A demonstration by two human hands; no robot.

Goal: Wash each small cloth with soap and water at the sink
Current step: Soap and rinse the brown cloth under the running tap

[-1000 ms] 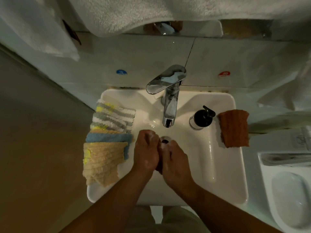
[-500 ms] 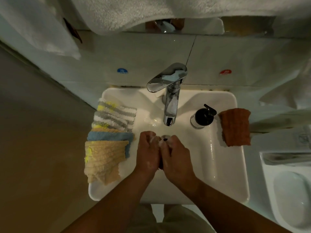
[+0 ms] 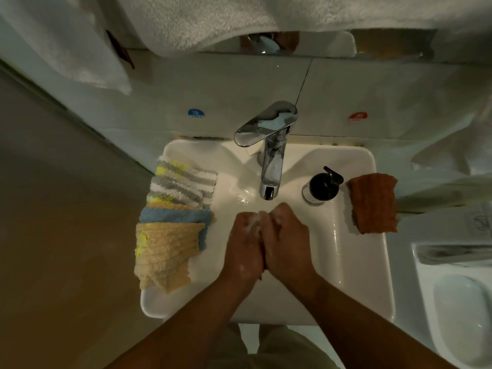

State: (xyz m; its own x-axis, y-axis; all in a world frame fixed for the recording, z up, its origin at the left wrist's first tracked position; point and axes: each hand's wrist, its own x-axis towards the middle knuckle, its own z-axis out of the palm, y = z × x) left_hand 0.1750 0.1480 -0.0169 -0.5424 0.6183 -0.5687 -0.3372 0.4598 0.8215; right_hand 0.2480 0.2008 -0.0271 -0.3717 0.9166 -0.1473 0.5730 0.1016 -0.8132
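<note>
Pressing together over sink [image 3: 358, 265], left hand [image 3: 245, 245] and right hand [image 3: 288, 241] both clenched, soapy, gripping mostly hidden cloth [image 3: 261, 276].

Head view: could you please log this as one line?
scrub | left hand, right hand grip dark cloth | over sink | suds visible

Both hands over the sink [image 3: 356, 275] basin just in front of the faucet [image 3: 269, 158] spout, pressed together, fingers curled, suds on knuckles. Left hand [image 3: 246, 245] and right hand [image 3: 287, 242] grip what looks like a small cloth [image 3: 261, 276], only a dark sliver showing by the wrists. Left of faucet on the rim: striped cloth [image 3: 183, 182], blue cloth [image 3: 175, 217] and tan cloth [image 3: 165, 251], overlapping. Right of faucet: soap dispenser [image 3: 322, 185], then orange cloth [image 3: 372, 203] on the rim. White towel [image 3: 213, 20] hangs above faucet
</note>
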